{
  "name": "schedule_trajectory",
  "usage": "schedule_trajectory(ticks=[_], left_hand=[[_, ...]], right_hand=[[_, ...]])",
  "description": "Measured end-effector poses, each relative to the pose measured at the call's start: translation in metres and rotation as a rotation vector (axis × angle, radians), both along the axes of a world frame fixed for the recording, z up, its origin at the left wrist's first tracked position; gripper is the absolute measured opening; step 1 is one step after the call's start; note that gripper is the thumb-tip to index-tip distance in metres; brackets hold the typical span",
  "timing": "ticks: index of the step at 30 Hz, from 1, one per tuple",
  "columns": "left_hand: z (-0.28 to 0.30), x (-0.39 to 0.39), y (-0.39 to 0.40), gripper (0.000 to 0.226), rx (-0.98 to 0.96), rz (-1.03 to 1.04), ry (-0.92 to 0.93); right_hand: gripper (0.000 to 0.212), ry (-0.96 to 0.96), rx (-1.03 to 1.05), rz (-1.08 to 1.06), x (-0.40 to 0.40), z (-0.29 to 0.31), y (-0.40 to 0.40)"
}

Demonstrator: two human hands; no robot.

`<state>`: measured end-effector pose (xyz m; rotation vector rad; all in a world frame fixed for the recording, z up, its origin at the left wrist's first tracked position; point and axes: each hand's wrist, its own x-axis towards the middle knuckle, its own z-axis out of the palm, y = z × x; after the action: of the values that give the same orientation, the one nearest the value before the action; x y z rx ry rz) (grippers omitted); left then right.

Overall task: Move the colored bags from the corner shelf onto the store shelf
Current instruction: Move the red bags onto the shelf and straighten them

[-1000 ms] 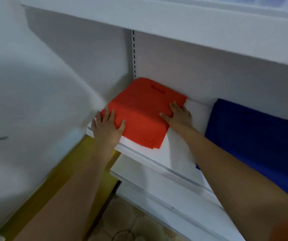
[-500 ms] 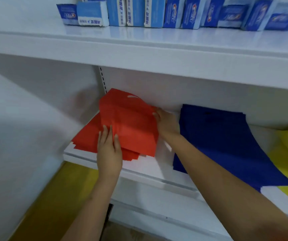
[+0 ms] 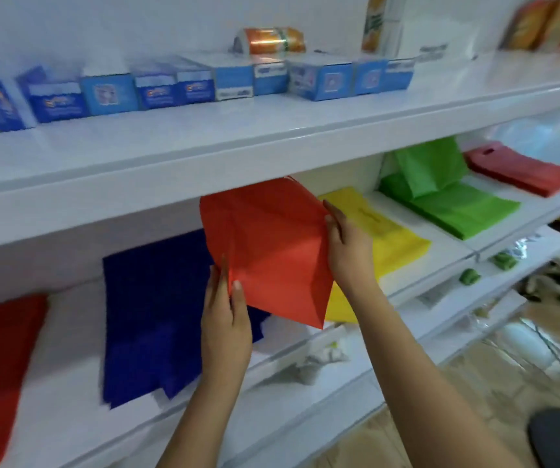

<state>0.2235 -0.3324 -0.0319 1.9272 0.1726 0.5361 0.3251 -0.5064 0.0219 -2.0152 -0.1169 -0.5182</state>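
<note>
Red bag [image 3: 268, 251] held up in front of the store shelf [image 3: 305, 136], clear of the board below. Left hand [image 3: 226, 319] pinching its lower left corner, thumb in front, fingers behind. Right hand [image 3: 346, 244] gripping its right edge, fingers pressed along it. Beyond the left fingers, blue bags [image 3: 153, 315]; just past the right fingers, yellow bags [image 3: 386, 238], then green bags [image 3: 447, 201].

Bright, even light; motion blur smears the edges, wide-angle bending shelves.
</note>
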Motion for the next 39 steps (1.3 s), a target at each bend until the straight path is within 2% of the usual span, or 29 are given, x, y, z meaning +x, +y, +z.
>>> schedule_trajectory(ticks=[5,8,11,16,26,31,39], left_hand=[[0.000,0.041,-0.127,0.050,0.037,-0.212,-0.065],[-0.004,0.067,-0.201,0.056,0.088,-0.264,-0.059],[-0.002,0.090,-0.274,0.051,0.119,-0.345,-0.057],[-0.004,0.127,-0.384,0.055,0.129,-0.467,-0.011],[-0.018,0.238,-0.532,0.053,0.250,-0.629,0.001],[-0.022,0.317,-0.606,0.060,0.234,-0.722,-0.024],[0.002,0.419,-0.687,0.062,0.282,-0.722,-0.044]], right_hand=[[0.033,-0.053,0.035,-0.196,0.006,-0.003,-0.146],[0.031,-0.062,0.063,-0.248,0.012,-0.008,-0.232],[0.031,-0.065,0.064,-0.304,0.021,-0.013,-0.314],[0.033,-0.045,0.051,-0.388,0.036,-0.021,-0.429],[0.033,0.002,0.103,-0.581,0.088,-0.054,-0.579],[0.034,0.006,0.036,-0.681,0.145,-0.054,-0.648],[0.033,0.081,-0.049,-0.749,0.231,-0.042,-0.738]])
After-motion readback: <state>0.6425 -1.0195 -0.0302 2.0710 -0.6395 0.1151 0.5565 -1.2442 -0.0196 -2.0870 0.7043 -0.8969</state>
